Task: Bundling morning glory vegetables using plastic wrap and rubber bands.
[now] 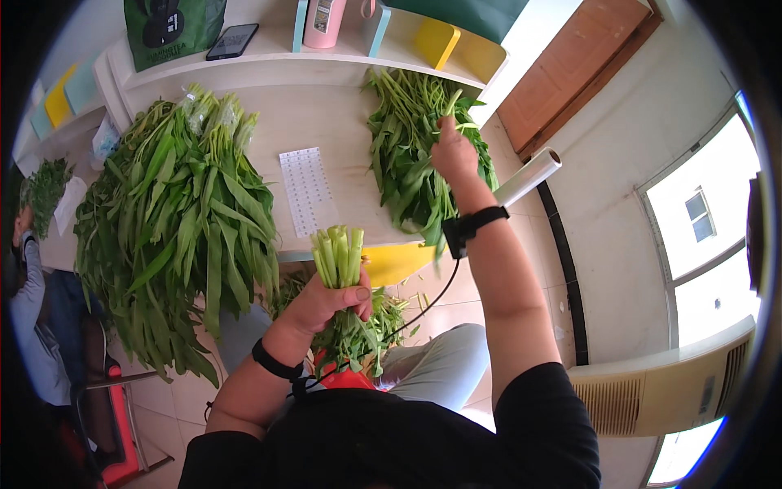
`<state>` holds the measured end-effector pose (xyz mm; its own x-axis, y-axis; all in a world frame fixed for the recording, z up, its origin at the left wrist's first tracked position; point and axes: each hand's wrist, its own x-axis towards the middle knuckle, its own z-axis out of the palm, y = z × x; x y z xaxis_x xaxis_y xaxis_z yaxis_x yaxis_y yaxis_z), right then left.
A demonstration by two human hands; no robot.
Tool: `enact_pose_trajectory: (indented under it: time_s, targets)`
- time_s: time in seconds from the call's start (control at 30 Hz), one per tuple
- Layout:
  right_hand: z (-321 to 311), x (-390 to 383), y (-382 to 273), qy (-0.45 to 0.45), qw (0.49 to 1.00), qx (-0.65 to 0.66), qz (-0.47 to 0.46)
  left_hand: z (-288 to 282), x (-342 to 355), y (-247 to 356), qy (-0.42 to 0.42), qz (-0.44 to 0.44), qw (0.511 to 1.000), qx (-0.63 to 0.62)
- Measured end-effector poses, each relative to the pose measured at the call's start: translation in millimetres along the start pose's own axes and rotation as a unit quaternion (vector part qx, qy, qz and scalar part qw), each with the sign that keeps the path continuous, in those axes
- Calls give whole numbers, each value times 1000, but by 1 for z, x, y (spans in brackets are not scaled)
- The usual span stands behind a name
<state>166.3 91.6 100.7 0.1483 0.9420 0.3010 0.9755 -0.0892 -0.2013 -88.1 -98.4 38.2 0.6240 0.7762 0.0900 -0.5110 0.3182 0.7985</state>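
My left hand is closed round a bunch of water spinach. The cut pale stems stand up above my fist and the leaves hang below it over my lap. My right hand is over a loose pile of water spinach at the table's right end, its fingers closed on a water spinach stalk whose pale end sticks up past them. A big heap of water spinach bunches covers the table's left part, leaves drooping over the front edge. Clear wrapping shows round some of its stems.
A sheet of small labels lies mid-table. A roll of clear film juts out beyond the right edge. The back shelf bears a green bag, a phone and a pink cup. Another person's arm is at far left.
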Motion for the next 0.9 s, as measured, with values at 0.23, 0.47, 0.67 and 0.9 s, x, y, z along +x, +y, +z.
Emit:
enact_pose_trajectory:
  time_s: [0.23,0.47,0.67,0.9]
  targets:
    - [15,61,46,-46,997,-55,-23,-10,15,-7,24,21,999,-41]
    - [-9,-4,-30,186,956,50,-221,-30,23,-9,64,40,995,-69]
    - [16,-3,-12,49,982,13,-184,-20,31,-14,81,29,995,-47]
    - [46,-31,-44,-41,969,-98,-223,-19,24,-22,66,10,997,-30]
